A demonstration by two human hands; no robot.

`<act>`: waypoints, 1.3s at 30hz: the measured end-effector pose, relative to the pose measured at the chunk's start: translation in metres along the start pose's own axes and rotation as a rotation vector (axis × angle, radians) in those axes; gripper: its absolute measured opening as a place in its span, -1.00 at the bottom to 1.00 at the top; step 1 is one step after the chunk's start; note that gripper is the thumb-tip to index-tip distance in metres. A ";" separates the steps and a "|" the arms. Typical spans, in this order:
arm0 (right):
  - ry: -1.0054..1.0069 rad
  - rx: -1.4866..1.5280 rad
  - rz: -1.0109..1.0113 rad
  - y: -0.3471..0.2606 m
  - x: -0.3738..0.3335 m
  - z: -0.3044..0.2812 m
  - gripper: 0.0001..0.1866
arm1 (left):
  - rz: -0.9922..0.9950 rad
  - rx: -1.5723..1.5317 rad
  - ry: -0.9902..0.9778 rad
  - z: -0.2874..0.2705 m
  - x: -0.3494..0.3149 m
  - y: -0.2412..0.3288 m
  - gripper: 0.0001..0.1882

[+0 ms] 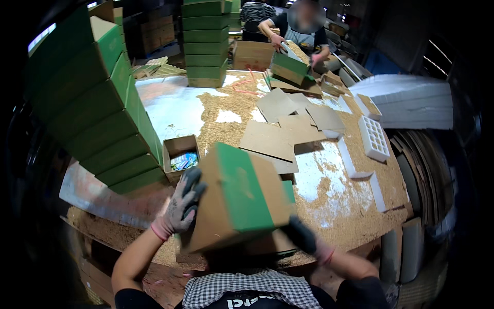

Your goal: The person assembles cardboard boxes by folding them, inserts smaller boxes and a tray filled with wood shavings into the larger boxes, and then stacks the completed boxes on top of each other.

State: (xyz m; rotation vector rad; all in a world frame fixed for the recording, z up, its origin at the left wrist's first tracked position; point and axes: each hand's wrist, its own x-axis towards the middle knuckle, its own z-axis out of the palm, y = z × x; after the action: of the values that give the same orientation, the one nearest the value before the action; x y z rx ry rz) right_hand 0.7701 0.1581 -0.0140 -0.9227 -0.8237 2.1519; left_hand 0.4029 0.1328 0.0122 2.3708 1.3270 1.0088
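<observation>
A brown cardboard box (211, 206) with a wide green band is tilted in front of me, held between my two gloved hands. Against its left side rests my left hand (184, 203), in a grey and pink glove with dark fingers. My right hand (303, 238), in a dark-fingered glove, grips the lower right corner and is blurred by motion. The box's underside is hidden from me. Part of another green-and-brown box (288, 190) shows behind it. Just beyond my left hand stands a small open carton (165, 159) containing blue-and-green printed packets (183, 161).
Stacked green boxes (123, 118) rise at the left, with another stack (206, 46) farther back. Flat cardboard sheets (267, 139) and a white foam tray (374, 138) lie on the sawdust-strewn table (177, 110). Across it, a person (303, 36) handles a green box (288, 68) of shavings.
</observation>
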 end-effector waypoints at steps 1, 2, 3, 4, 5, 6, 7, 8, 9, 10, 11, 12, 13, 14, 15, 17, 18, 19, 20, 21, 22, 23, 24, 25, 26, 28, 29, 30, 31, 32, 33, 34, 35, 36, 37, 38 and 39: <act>-0.147 -0.322 -0.154 -0.043 0.010 0.036 -0.57 | -0.152 -0.297 0.215 0.012 -0.009 0.008 -0.29; -0.289 -0.657 -0.322 -0.080 0.016 0.067 -0.57 | -0.421 -0.552 0.298 0.026 -0.040 -0.004 -0.32; -0.350 -1.189 -0.522 -0.093 0.024 0.096 -0.59 | -0.238 -0.409 0.219 0.019 -0.039 -0.012 -0.33; -0.383 -1.730 -0.703 -0.091 0.035 0.124 -0.60 | -0.260 -0.583 0.283 0.025 -0.033 -0.014 -0.31; -0.546 -1.748 -0.659 -0.076 0.044 0.144 -0.63 | -0.273 -0.756 0.353 0.031 -0.027 -0.014 -0.30; -0.734 -1.746 -0.617 -0.055 0.056 0.161 -0.65 | -0.473 -1.141 0.581 0.035 -0.025 -0.015 -0.38; -0.842 -1.727 -0.649 -0.009 0.072 0.154 -0.66 | -0.573 -0.972 0.447 0.032 -0.010 0.000 -0.33; -0.960 -1.704 -0.681 0.029 0.083 0.139 -0.66 | -0.662 -0.798 0.319 0.024 0.004 0.019 -0.27; -1.060 -1.688 -0.684 0.030 0.080 0.145 -0.66 | -0.650 -0.333 0.149 0.022 0.001 0.024 -0.33; -1.160 -1.670 -0.683 0.029 0.078 0.151 -0.67 | -0.574 -0.247 0.175 0.020 -0.006 0.021 -0.39; -1.155 -1.561 -0.621 0.006 0.088 0.158 -0.66 | -0.575 -0.333 0.237 0.014 -0.016 0.022 -0.39; -1.016 -1.589 -0.571 -0.034 0.098 0.174 -0.67 | -0.591 -0.409 0.314 0.005 -0.029 0.024 -0.39; -0.751 -1.536 -0.838 -0.056 0.130 0.166 -0.73 | -0.730 -0.456 0.419 0.000 -0.031 0.034 -0.39; -0.511 -1.420 -0.578 -0.082 0.168 0.158 -0.69 | -0.772 -0.436 0.457 -0.005 -0.027 0.039 -0.40; -0.177 -1.621 -1.070 -0.095 0.217 0.133 -0.52 | -0.799 -0.433 0.474 -0.007 -0.016 0.043 -0.40; 0.117 -1.726 -1.128 -0.094 0.298 0.090 -0.26 | -0.806 -0.241 0.420 0.018 -0.004 0.031 -0.40; 0.085 -1.869 -1.037 -0.079 0.325 0.063 -0.25 | -0.808 -0.138 0.408 0.027 -0.002 0.026 -0.41; 0.060 -2.010 -0.938 -0.059 0.342 0.032 -0.24 | -0.848 -0.312 0.490 0.027 0.001 0.021 -0.42; 0.025 -2.146 -0.851 -0.049 0.353 0.015 -0.22 | -0.813 -0.335 0.502 0.023 0.000 0.017 -0.42; -0.024 -2.164 -0.721 -0.048 0.352 0.005 -0.22 | -0.840 -0.318 0.492 0.019 -0.007 0.012 -0.41; -0.079 -2.180 -0.569 -0.047 0.345 -0.014 -0.21 | -0.880 -0.314 0.473 0.018 -0.010 0.011 -0.41; 0.026 -2.190 -0.630 -0.046 0.340 -0.046 -0.22 | -0.950 -0.343 0.483 0.015 -0.003 0.014 -0.41; 0.135 -2.199 -0.684 -0.053 0.333 -0.084 -0.22 | -0.939 -0.390 0.487 0.014 -0.001 0.012 -0.38; 0.176 -2.190 -0.506 -0.072 0.319 -0.113 -0.21 | -0.969 -0.386 0.498 0.013 0.001 0.012 -0.44; 0.347 -2.221 -0.638 -0.083 0.305 -0.154 -0.23 | -0.986 -0.375 0.505 0.011 0.003 0.012 -0.49; 0.637 -2.147 -0.178 -0.133 0.275 -0.177 -0.30 | -0.955 -0.473 0.559 0.019 -0.010 -0.001 -0.50; 0.647 -2.122 -0.380 -0.147 0.277 -0.179 -0.33 | -0.934 -0.529 0.573 0.024 -0.012 -0.007 -0.49; 0.642 -2.081 -0.583 -0.160 0.286 -0.179 -0.36 | -0.953 -0.541 0.572 0.024 -0.006 -0.009 -0.50; 0.629 -2.029 -0.785 -0.173 0.297 -0.176 -0.39 | -0.974 -0.551 0.575 0.023 0.001 -0.009 -0.51; 0.447 -1.970 -0.875 -0.182 0.319 -0.157 -0.41 | -0.998 -0.549 0.578 0.022 0.006 -0.009 -0.51; 0.276 -1.896 -0.965 -0.186 0.344 -0.131 -0.43 | -0.988 -0.544 0.551 0.021 0.006 -0.011 -0.55; 0.254 -1.931 -0.958 -0.181 0.377 -0.127 -0.42 | -0.967 -0.536 0.520 0.020 0.005 -0.015 -0.59; 0.208 -1.938 -0.915 -0.172 0.413 -0.128 -0.39 | -0.947 -0.519 0.492 0.018 0.004 -0.017 -0.62; 0.188 -1.951 -0.838 -0.163 0.441 -0.120 -0.32 | -0.935 -0.498 0.473 0.013 0.003 -0.018 -0.64; 0.098 -1.995 -0.491 -0.161 0.459 -0.104 -0.30 | -1.031 -0.486 0.508 0.014 0.010 -0.011 -0.70; 0.003 -2.015 -0.146 -0.163 0.470 -0.090 -0.28 | -1.021 -0.489 0.518 0.013 0.007 -0.011 -0.71; -0.065 -2.042 -0.100 -0.169 0.468 -0.076 -0.26 | -1.002 -0.481 0.532 0.015 0.000 -0.012 -0.72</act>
State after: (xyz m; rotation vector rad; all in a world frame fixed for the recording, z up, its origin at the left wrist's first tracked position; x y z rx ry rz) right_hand 0.6282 0.6326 -0.1054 -1.4288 -2.9870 0.5261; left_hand 0.4052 0.1410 -0.0054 0.8771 1.8421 1.3852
